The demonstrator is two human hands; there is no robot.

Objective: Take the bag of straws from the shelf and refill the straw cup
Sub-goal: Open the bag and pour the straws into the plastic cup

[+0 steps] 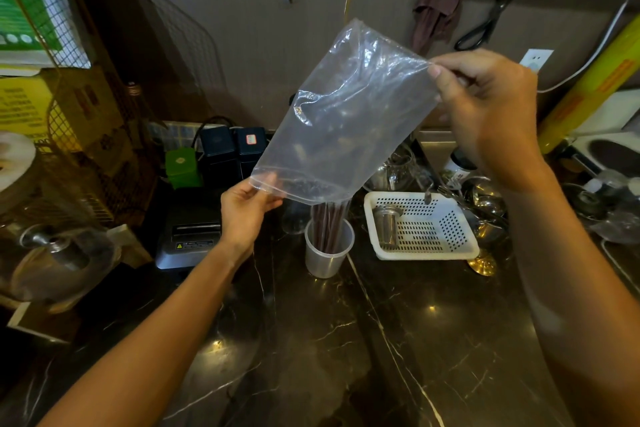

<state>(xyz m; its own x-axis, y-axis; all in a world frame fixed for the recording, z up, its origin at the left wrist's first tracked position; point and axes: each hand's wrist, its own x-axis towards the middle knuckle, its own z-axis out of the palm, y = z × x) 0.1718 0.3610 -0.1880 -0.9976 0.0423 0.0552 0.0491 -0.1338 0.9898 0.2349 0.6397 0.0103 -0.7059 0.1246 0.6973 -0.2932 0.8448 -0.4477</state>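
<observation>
Both arms reach forward from the bottom of the view, bare to above the wrists. The left hand (247,210) is lower and nearer the middle, with the palm turned up and toward the right; its thumb and curled fingers pinch one corner of the clear bag (341,121). The right hand (488,107) is raised higher, on the right side, with the back of the hand toward the camera. Its thumb and forefinger pinch the opposite upper corner, and the other fingers are curled.
</observation>
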